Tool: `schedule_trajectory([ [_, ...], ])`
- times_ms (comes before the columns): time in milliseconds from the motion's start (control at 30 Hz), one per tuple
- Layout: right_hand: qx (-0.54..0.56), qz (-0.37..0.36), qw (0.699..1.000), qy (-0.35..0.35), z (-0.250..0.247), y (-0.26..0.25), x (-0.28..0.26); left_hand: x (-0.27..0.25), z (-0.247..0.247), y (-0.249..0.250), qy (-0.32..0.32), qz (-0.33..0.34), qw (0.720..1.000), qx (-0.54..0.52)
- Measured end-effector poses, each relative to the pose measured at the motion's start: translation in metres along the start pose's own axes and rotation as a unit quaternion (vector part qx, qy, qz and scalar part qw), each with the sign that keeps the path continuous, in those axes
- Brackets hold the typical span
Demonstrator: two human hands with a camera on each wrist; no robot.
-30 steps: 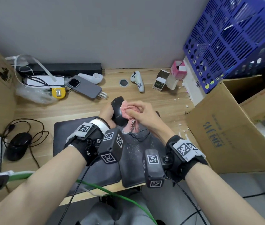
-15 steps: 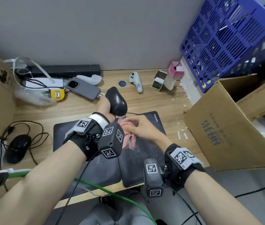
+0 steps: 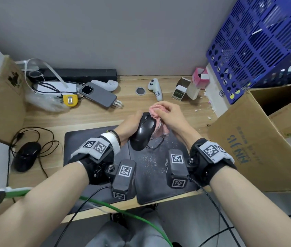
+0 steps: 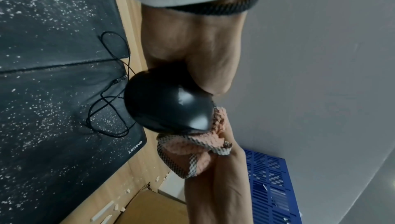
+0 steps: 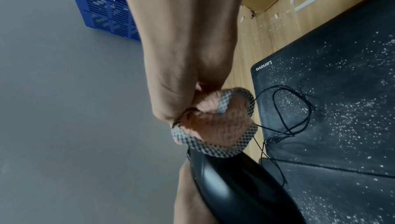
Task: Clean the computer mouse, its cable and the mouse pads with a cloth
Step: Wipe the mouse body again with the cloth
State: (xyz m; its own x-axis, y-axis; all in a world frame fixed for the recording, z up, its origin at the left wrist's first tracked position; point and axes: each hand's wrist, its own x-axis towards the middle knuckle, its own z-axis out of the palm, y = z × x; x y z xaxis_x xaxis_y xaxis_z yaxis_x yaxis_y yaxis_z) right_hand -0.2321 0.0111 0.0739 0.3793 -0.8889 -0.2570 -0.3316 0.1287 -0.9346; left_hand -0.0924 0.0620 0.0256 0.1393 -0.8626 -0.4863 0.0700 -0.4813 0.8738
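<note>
Wooden desk nearest me carried two speckled mouse pads [image 3: 152, 177], cable [image 4: 111, 96] looped on them. Above, the left hand [image 3: 127, 125] gripped the mouse [image 3: 143, 132]; half a second before, it was higher. The right hand [image 3: 169, 116] had brought the bunched cloth [image 3: 156, 111] up to its front end, so wiping had likely resumed. Beyond lay a phone [image 3: 98, 94].

My head camera looks forward and down over the desk [image 3: 91, 116] from above, taking in both forearms and the far wall. My left wrist camera sits close under the left hand [image 4: 192, 55], looking along it at the mouse [image 4: 169, 102]. My right wrist camera looks likewise along the right hand [image 5: 181, 75]. All three views share the mouse, the pink cloth [image 5: 215, 123] and the speckled mouse pad [image 3: 152, 168].
</note>
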Motion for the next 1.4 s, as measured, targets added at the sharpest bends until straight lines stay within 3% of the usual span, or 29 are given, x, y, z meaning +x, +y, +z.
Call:
schedule_trajectory([
  [100,0.02,0.017,1.0,-0.009,0.006,0.003,0.001,0.0,0.0,0.0,-0.002,-0.012,1.0,-0.023],
  [300,0.06,0.047,0.997,-0.026,0.019,-0.006,-0.005,0.003,0.009,-0.001,-0.016,-0.062,0.967,-0.247],
  [400,0.024,0.03,0.999,-0.028,0.022,-0.005,-0.01,0.011,0.006,0.003,0.014,-0.066,0.957,-0.282],
  [633,-0.054,-0.037,0.997,-0.031,0.032,0.006,-0.027,0.017,-0.009,0.002,0.078,-0.153,0.924,-0.341],
  [700,-0.079,-0.033,0.995,-0.045,0.029,0.006,-0.027,0.016,-0.011,0.002,0.078,-0.153,0.924,-0.341],
  [767,-0.087,-0.032,0.994,-0.05,0.027,0.005,-0.025,0.014,-0.01,0.003,0.066,-0.143,0.942,-0.295],
  [933,-0.052,0.0,0.998,0.024,0.029,-0.002,-0.006,0.003,-0.005,0.002,0.05,-0.01,0.993,-0.11],
  [1033,-0.007,0.04,0.999,0.026,0.025,-0.003,0.0,-0.002,-0.008,-0.002,0.039,0.03,0.998,-0.039],
  [1133,0.015,0.035,0.999,0.021,0.032,-0.004,-0.002,0.001,-0.014,-0.004,0.055,0.019,0.997,-0.054],
  [1400,0.016,0.005,1.0,-0.019,0.043,-0.006,-0.017,0.01,-0.021,0.009,0.092,-0.056,0.967,-0.231],
])
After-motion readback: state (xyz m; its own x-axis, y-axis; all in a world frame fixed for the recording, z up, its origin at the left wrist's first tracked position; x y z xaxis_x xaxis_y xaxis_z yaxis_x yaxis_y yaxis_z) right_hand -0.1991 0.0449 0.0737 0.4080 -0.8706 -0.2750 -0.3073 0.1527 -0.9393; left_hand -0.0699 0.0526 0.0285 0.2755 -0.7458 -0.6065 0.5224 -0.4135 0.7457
